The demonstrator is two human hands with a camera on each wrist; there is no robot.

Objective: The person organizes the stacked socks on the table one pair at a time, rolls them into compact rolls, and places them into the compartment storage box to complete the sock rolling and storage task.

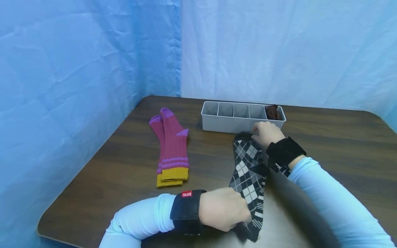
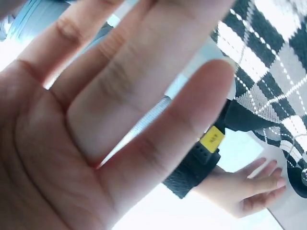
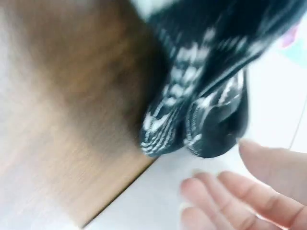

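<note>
A pair of black, grey and white argyle socks (image 1: pixel 245 172) lies lengthwise on the table, toes toward the box. At the cuff end my left hand (image 1: pixel 224 209) rests over the edge of the socks; in the left wrist view its fingers (image 2: pixel 120 81) look fairly straight, a fingertip beside the argyle knit. My right hand (image 1: pixel 267 133) is at the black toe end. In the right wrist view two sock toes (image 3: pixel 216 127) show side by side, with the loosely bent right fingers (image 3: pixel 220 196) and thumb around the toe end, not closed on it.
Behind the argyle socks stands a grey divided box (image 1: pixel 231 124) with a dark brown bundle (image 1: pixel 273 112) in its rightmost compartment. To the left, magenta socks (image 1: pixel 173 148) with purple toes and mustard cuffs lie overlapped on the wooden table (image 1: pixel 124 172). Blue sheeting (image 1: pixel 93 51) hangs behind.
</note>
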